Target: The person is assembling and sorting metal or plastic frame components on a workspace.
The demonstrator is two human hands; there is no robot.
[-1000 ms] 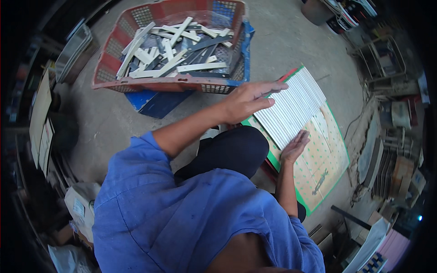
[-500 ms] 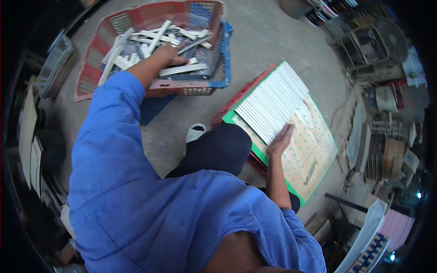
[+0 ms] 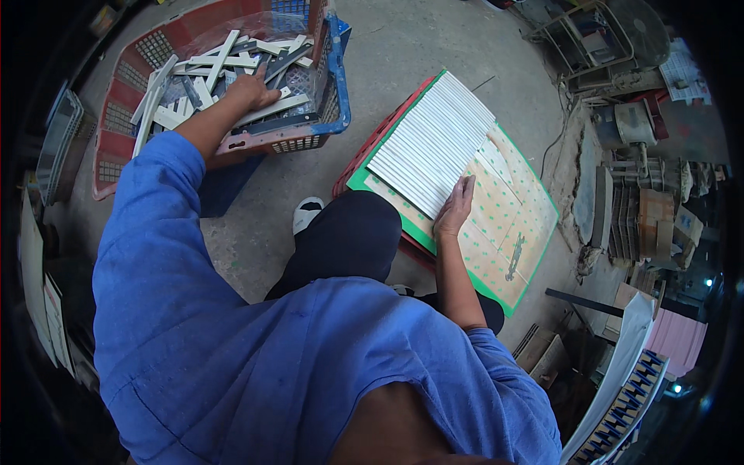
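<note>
My left hand [image 3: 249, 91] reaches over the rim into a red plastic basket [image 3: 116, 116], among loose flat strips [image 3: 222, 60], some white and some dark grey. Its thumb and forefinger are apart near a dark strip [image 3: 288, 65]; the other fingertips are partly hidden, and no strip is lifted. My right hand [image 3: 455, 208] is held on edge with fingers stretched out, against the near end of a close-packed row of white strips [image 3: 434, 143]. That row lies side by side on a green-edged board [image 3: 504, 225] with green dots, its far part covered by the strips.
The basket has a blue corner [image 3: 338, 85] and stands on a blue support [image 3: 225, 186]. A red crate [image 3: 364, 151] shows under the board. My knee [image 3: 349, 232] is between basket and board. Stacked goods [image 3: 651, 217] and a fan [image 3: 639, 31] stand at the right.
The whole view has shifted, so basket and board sit further left and higher. My left hand is still among the strips, its thumb and forefinger now showing apart. The right hand stays by the row.
</note>
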